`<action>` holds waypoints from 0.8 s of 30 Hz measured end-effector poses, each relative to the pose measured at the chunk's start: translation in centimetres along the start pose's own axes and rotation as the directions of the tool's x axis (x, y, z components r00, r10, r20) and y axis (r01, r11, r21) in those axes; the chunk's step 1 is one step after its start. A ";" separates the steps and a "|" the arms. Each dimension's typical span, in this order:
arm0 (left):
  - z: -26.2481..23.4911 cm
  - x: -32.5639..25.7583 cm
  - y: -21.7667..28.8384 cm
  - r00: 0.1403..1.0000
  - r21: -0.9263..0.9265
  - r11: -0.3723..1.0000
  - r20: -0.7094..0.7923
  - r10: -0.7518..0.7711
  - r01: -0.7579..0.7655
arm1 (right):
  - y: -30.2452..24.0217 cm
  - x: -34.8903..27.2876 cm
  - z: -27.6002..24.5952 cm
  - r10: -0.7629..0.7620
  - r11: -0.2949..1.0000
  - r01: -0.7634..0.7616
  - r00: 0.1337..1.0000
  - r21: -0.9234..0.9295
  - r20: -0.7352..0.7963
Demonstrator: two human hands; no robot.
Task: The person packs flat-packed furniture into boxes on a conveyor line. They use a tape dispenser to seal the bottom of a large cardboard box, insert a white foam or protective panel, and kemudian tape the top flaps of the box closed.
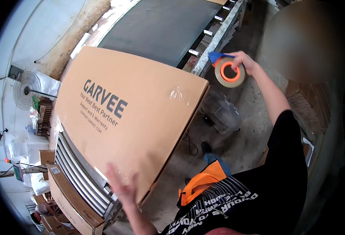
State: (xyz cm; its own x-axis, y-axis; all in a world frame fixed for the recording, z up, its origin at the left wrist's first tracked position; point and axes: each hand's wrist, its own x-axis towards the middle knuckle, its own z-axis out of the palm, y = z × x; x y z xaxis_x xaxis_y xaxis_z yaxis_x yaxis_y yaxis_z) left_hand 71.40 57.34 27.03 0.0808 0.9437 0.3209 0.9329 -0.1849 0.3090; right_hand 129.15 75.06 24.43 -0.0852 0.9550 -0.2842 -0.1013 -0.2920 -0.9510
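A single view comes from a camera on the person's head, looking steeply down over the chest and both forearms, which enter from the lower edge. It faces a large cardboard box [129, 113] lying close below on a roller conveyor [78, 176], with the concrete floor [239, 133] to the right. The fisheye lens bends straight edges toward a dark round rim.

Large flat carton [129, 113] lying on the roller conveyor [80, 176], centre-left; left hand [122, 187] resting on the carton's near edge; right hand [245, 62] raised to the right, beyond the carton's far corner, holding a tape dispenser [228, 71]; belt conveyor [160, 27] behind the carton; floor fan [221, 113] below, right of the carton; smaller carton [68, 203] beneath the rollers at lower left; wall fan [25, 90] at far left
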 end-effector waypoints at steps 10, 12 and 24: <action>3.3 -10.1 -17.1 0.470 -0.762 -0.052 0.450 -0.759 0.646 | 9.8 -7.7 2.4 0.212 0.960 -0.261 0.915 0.103 0.344; 3.4 -6.5 -9.6 0.395 -0.794 -0.157 0.451 -0.800 0.588 | 11.5 -12.3 9.4 0.167 0.937 -0.203 0.975 0.283 0.149; 11.1 -0.5 7.6 0.564 -0.741 -0.290 0.656 -0.501 0.605 | 1.6 9.9 4.2 0.128 0.967 -0.089 0.979 0.239 -0.156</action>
State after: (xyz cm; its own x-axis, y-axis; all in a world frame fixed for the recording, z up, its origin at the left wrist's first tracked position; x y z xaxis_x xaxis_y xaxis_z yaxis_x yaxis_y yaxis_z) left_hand 82.34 58.49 19.22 -0.1918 0.8049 -0.5616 -0.4824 0.4211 0.7681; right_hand 123.99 83.89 20.64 0.0580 0.9061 -0.4191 -0.3268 -0.3795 -0.8656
